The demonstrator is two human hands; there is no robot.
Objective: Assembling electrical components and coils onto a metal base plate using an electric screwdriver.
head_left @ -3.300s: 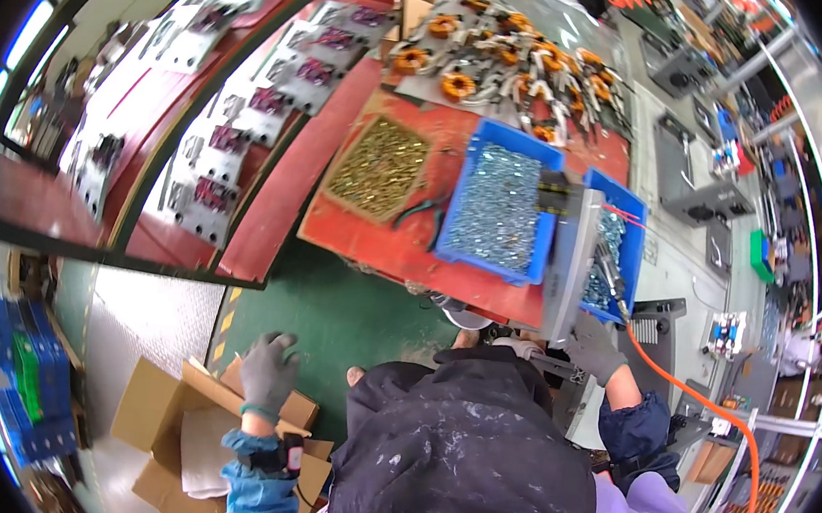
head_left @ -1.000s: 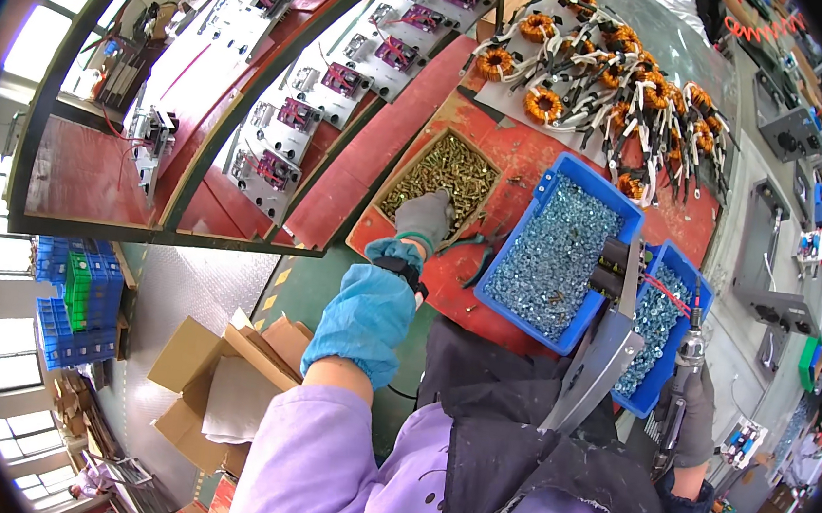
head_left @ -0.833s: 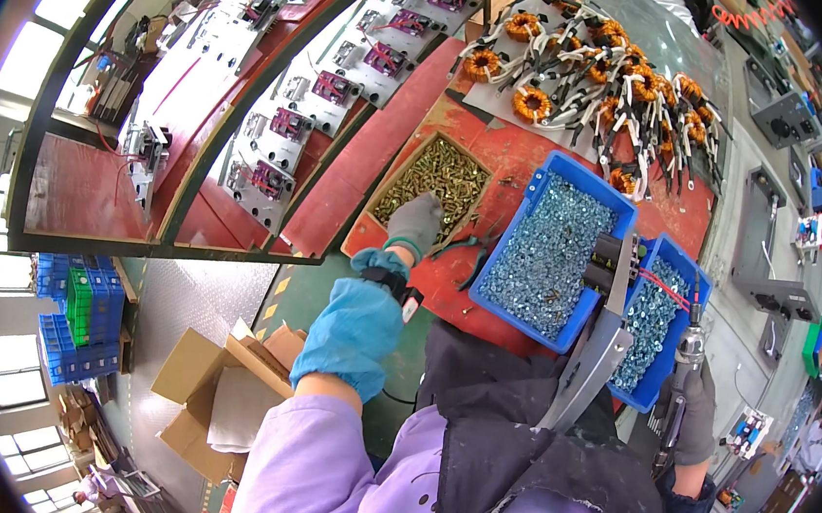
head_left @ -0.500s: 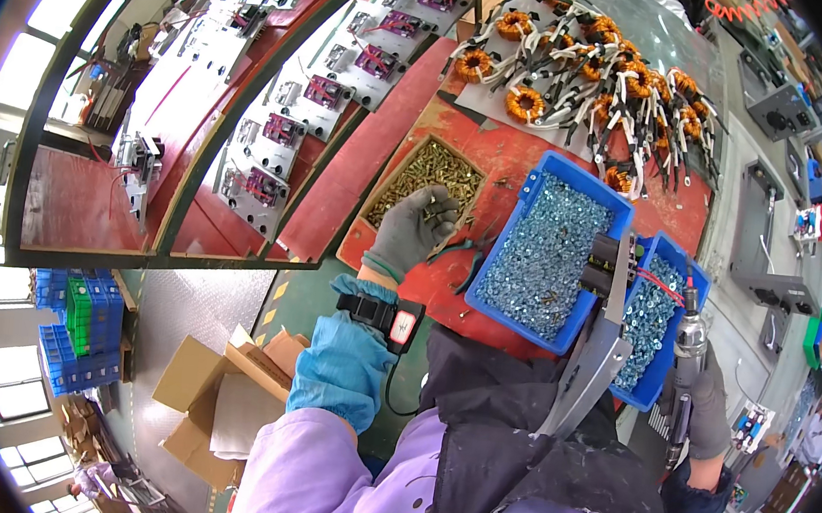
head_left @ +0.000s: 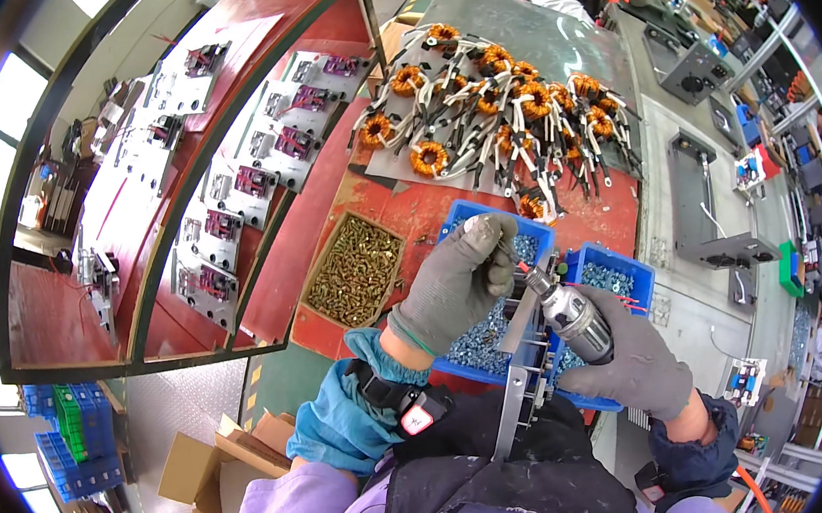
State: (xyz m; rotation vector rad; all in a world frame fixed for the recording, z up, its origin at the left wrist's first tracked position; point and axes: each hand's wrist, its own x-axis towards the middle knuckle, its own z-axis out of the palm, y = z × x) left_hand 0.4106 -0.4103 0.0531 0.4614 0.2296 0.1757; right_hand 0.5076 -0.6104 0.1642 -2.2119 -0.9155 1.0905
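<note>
The right hand is clamped round the driver, its tip at the curled fingers of the left hand, though I cannot tell whether these pinch a screw. The metal plate stands upright before the apron, seemingly partway fitted, its remaining fastenings uncountable. Plates with modules already fill part of the rack, and plenty of brass screws remain.

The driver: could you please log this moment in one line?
right hand: holding driver; left hand: near driver tip; metal bracket: in front of apron
</note>
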